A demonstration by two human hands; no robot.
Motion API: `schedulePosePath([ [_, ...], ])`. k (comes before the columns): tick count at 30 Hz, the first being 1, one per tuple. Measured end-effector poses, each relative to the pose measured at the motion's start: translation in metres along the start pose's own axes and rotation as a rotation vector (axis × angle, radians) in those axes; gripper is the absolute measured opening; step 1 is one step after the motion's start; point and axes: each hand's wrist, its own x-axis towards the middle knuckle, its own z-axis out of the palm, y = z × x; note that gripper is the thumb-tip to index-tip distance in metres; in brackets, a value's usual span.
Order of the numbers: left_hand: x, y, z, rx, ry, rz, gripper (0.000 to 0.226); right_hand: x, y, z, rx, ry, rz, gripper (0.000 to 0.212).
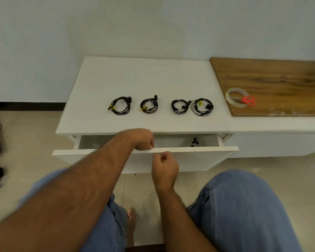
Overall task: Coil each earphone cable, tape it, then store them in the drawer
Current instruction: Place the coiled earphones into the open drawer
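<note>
4 coiled black earphone cables lie in a row on the white worktop (135,77): the first coil (120,105) at the left with its plug sticking out to the left, the second coil (149,105) near it, and then the third coil (180,106) and the fourth coil (202,106) just beside each other, their loops touching or nearly so. Yellow bits show on the first, second and fourth coils.

Below the worktop the drawer (189,149) stands pulled part-way out. Some small black pieces (194,141) lie inside it toward the right. The left hand (142,140) reaches over the drawer's front edge, its fingers curled down around that edge and gripping it. The right hand (165,165) hangs in front of the drawer face, just below the edge, its fingers curled loosely; whether they hold anything I cannot tell.

To the right, on a wooden board (273,79), a roll of clear tape (235,97) lies flat with red-handled scissors (248,101) resting across it.
</note>
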Motion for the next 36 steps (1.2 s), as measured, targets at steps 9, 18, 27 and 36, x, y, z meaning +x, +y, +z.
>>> schedulePosePath([
  [9,-0.007,0.003,0.002,-0.007,-0.067,-0.039,0.028,0.044,-0.077,-0.059,-0.926,-0.473,-0.411,0.02],
  [18,-0.001,0.009,0.015,-0.247,-0.35,-0.13,0.028,0.06,-0.076,-0.056,-1.109,-0.882,-0.405,0.017],
  [27,0.002,0.013,-0.002,-0.366,-0.147,0.011,0.017,0.108,-0.104,-0.09,-0.926,-0.896,-0.374,0.008],
  [36,0.027,0.035,-0.057,-0.556,0.715,0.083,0.012,0.221,-0.099,-0.147,-0.477,0.066,-0.396,0.014],
])
